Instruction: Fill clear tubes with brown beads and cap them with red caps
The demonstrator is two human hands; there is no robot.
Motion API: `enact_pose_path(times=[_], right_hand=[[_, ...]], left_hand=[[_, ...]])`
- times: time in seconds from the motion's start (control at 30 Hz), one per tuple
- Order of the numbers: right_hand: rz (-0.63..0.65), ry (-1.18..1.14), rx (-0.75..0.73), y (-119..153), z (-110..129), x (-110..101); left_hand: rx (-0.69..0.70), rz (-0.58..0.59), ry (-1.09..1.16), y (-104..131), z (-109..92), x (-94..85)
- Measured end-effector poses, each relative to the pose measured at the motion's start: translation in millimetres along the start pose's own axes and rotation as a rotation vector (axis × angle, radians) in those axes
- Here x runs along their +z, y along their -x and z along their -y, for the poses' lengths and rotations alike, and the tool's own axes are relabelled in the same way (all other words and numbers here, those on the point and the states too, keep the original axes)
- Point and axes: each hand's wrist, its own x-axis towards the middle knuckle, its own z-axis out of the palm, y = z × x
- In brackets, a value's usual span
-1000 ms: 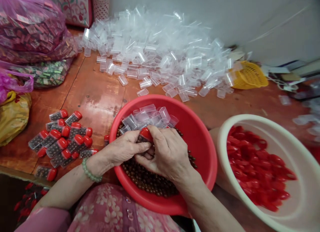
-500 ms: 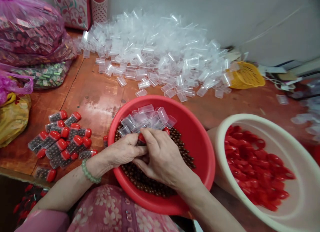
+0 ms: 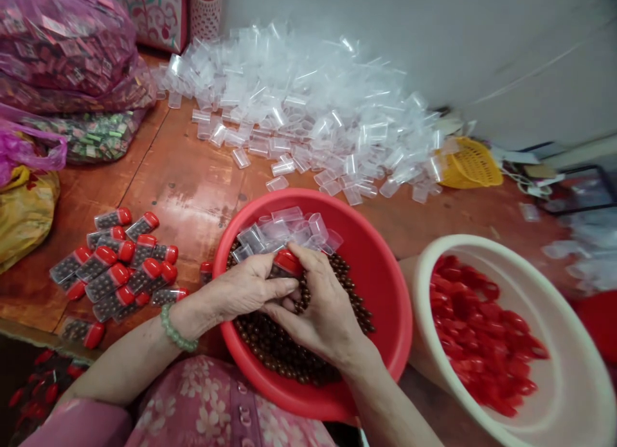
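Over the red basin (image 3: pixel 385 305), my left hand (image 3: pixel 253 283) is closed on a small clear container with a red cap (image 3: pixel 287 262). My right hand (image 3: pixel 318 299) curves around the same container, its fingers near the cap; its grip is partly hidden. Brown beads (image 3: pixel 270 350) fill the bottom of the basin below my hands. Clear plastic tubes (image 3: pixel 294 225) lie on the beads at the far side. To the left, several bead-filled containers with red caps (image 3: pixel 108 283) are heaped on the table.
A cream basin (image 3: pixel 573 344) of red caps (image 3: pixel 486 344) stands at right. Many clear tubes (image 3: pixel 308 112) are piled along the wall, beside a yellow basket (image 3: pixel 470 164). Full plastic bags (image 3: pixel 67 48) sit at the left on the wooden table (image 3: pixel 187 190).
My right hand has opened away slightly from my left, so the red cap shows more. The camera view has shifted a little.
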Motion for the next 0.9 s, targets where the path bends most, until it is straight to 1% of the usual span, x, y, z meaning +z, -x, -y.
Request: enact_pose_path(times=[0.07, 0.1, 0.17, 0.2, 0.27, 0.37, 0.47, 0.57, 0.63, 0.7, 0.77, 0.8, 0.9], right_hand=[[0.042, -0.184, 0.089, -1, -1, -6], [0.034, -0.277, 0.149, -1, -2, -9], [-0.040, -0.406, 0.276, -2, -3, -12], [-0.082, -0.434, 0.321, -3, -3, -12], [-0.126, -0.432, 0.346, -3, -3, -11], [-0.116, -0.358, 0.293, -4, -2, -11], [-0.065, -0.303, 0.252, -6, -2, -15], [0.007, -0.280, 0.204, -7, -4, -17], [0.013, -0.272, 0.177, -7, -5, -17], [-0.030, -0.242, 0.149, -5, -5, -15], [-0.071, -0.167, 0.094, -2, -4, -12], [-0.069, -0.116, 0.051, 0, -3, -11], [0.000, 0.064, -0.061, 4, 0, -7]], left_hand=[[0.018, 0.003, -0.061, 0, 1, -0.6], [0.024, 0.011, -0.089, 0, 1, -0.8], [0.019, 0.018, -0.134, -1, 3, -0.8], [0.011, 0.012, -0.155, -2, 3, -0.6], [-0.006, -0.011, -0.209, -3, 4, 0.4], [-0.015, -0.041, -0.272, -4, 4, 2.4], [-0.019, -0.052, -0.311, -4, 4, 3.3], [0.066, -0.051, -0.383, -4, 8, 2.5], [0.102, -0.061, -0.417, -5, 10, 1.5], [0.067, -0.077, -0.392, -6, 12, 0.5], [0.032, -0.065, -0.326, -6, 11, -0.1], [0.035, -0.050, -0.286, -6, 10, -0.3], [0.044, -0.022, -0.170, -5, 7, 0.4]])
